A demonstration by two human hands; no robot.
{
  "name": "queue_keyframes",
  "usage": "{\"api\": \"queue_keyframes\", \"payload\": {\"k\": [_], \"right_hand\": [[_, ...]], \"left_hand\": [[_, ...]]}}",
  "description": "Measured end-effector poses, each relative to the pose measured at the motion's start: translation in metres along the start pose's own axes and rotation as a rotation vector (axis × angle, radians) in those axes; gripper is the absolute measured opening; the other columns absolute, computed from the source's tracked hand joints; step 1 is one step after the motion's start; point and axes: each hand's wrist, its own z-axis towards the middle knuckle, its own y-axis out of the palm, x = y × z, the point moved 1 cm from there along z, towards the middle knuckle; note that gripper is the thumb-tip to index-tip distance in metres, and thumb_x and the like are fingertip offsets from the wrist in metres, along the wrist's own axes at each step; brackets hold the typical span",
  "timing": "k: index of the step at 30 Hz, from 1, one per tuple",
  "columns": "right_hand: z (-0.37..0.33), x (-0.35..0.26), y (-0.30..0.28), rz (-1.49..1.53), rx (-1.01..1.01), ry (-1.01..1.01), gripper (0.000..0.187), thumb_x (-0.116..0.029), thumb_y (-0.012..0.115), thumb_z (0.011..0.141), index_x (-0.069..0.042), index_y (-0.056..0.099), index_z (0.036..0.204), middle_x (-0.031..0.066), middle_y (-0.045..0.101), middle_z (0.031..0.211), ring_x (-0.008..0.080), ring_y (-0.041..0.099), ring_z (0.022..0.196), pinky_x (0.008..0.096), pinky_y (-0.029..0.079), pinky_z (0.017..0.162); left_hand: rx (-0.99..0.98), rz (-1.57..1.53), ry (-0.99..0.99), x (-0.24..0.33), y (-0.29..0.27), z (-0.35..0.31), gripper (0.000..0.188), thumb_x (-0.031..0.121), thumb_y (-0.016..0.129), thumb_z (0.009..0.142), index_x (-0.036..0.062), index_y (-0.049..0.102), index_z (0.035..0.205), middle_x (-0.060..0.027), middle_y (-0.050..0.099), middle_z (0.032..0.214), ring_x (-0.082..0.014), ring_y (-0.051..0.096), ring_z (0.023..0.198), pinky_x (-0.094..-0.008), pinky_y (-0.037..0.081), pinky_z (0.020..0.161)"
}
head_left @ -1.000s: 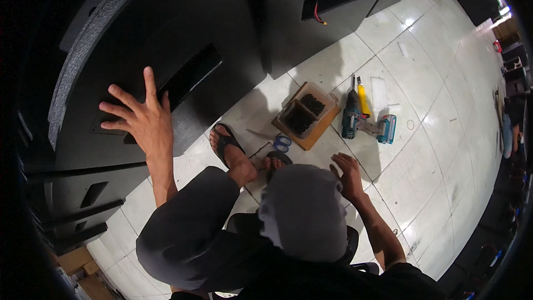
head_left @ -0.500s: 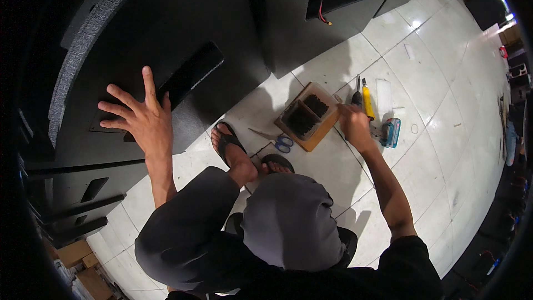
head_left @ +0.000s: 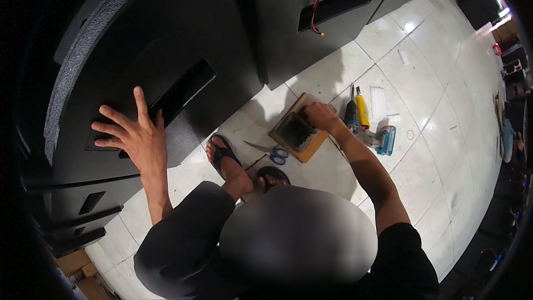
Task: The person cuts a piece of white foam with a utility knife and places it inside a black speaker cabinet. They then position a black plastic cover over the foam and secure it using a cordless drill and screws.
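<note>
My left hand [head_left: 136, 136] lies with fingers spread flat on the black panel of a large cabinet [head_left: 183, 33], beside its slot-shaped cut-out [head_left: 186, 91]. My right hand [head_left: 321, 115] reaches down into a two-compartment box [head_left: 302, 156] on the floor, its fingers curled and their tips hidden inside. Small dark pieces [head_left: 297, 132], too fine to name, fill the near compartment; my hand covers the far one. To the right of that hand lie a cordless drill [head_left: 351, 118] with a teal battery [head_left: 386, 140] and a yellow utility knife [head_left: 362, 108].
Blue-handled scissors [head_left: 278, 156] lie left of the box, near my sandalled feet [head_left: 225, 155]. A white flat piece [head_left: 378, 103] rests beyond the knife. Another black cabinet [head_left: 300, 50] stands ahead, with a red and black cable [head_left: 317, 8] hanging from it. Cartons [head_left: 72, 258] stand at lower left.
My right hand has moved left, from the box's right edge beside the drill into the box. The left hand stays flat on the panel. The view has shifted slightly.
</note>
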Motion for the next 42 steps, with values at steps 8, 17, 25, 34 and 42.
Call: {"api": "queue_keyframes", "payload": {"k": [8, 17, 25, 34, 42], "right_hand": [[-0.013, -0.003, -0.051, 0.812, 0.111, 0.322, 0.017, -0.009, 0.064, 0.075, 0.005, 0.064, 0.085, 0.0209, 0.068, 0.08, 0.03, 0.068, 0.078, 0.0377, 0.055, 0.07], [-0.034, 0.118, -0.041, 1.433, 0.591, 0.406, 0.005, 0.008, 0.06, 0.081, 0.003, 0.059, 0.082, 0.0133, 0.065, 0.081, 0.0191, 0.066, 0.063, 0.029, 0.057, 0.058], [-0.039, 0.207, -0.016, 1.045, 0.57, 0.652, 0.013, 0.005, 0.06, 0.077, 0.007, 0.063, 0.089, 0.013, 0.067, 0.078, 0.0187, 0.067, 0.063, 0.0273, 0.056, 0.057], [-0.02, 0.216, 0.001, 0.806, 0.484, 0.713, 0.017, -0.008, 0.062, 0.08, 0.005, 0.067, 0.091, 0.0105, 0.068, 0.071, 0.0136, 0.064, 0.058, 0.0255, 0.05, 0.052], [-0.01, 0.216, 0.011, 0.947, 0.398, 0.82, 0.021, -0.009, 0.066, 0.078, 0.004, 0.069, 0.095, 0.0116, 0.069, 0.076, 0.0134, 0.063, 0.057, 0.0249, 0.05, 0.053]], "left_hand": [[0.013, 0.007, 0.007, -0.005, 0.003, -0.003, 0.088, 0.047, 0.075, 0.076, 0.0366, 0.026, 0.148, -0.0366, -0.009, 0.15, -0.0658, -0.015, 0.129, -0.0867, 0.004, 0.086], [0.036, 0.037, 0.018, -0.004, 0.008, -0.004, 0.093, 0.051, 0.076, 0.074, 0.0356, 0.024, 0.149, -0.0374, -0.008, 0.149, -0.0671, -0.012, 0.129, -0.0874, 0.007, 0.085], [0.07, 0.027, 0.032, -0.001, 0.009, -0.001, 0.099, 0.05, 0.078, 0.071, 0.0361, 0.021, 0.15, -0.0387, -0.009, 0.148, -0.0678, -0.012, 0.128, -0.0871, 0.005, 0.086], [0.065, 0.11, 0.06, -0.004, 0.006, -0.003, 0.096, 0.055, 0.071, 0.076, 0.0339, 0.015, 0.151, -0.0412, -0.007, 0.146, -0.0707, -0.005, 0.127, -0.0873, 0.011, 0.087], [0.058, 0.066, 0.042, -0.005, 0.007, -0.003, 0.104, 0.052, 0.078, 0.07, 0.0382, 0.014, 0.15, -0.0385, -0.01, 0.148, -0.0694, -0.011, 0.127, -0.0867, 0.005, 0.087]]}}
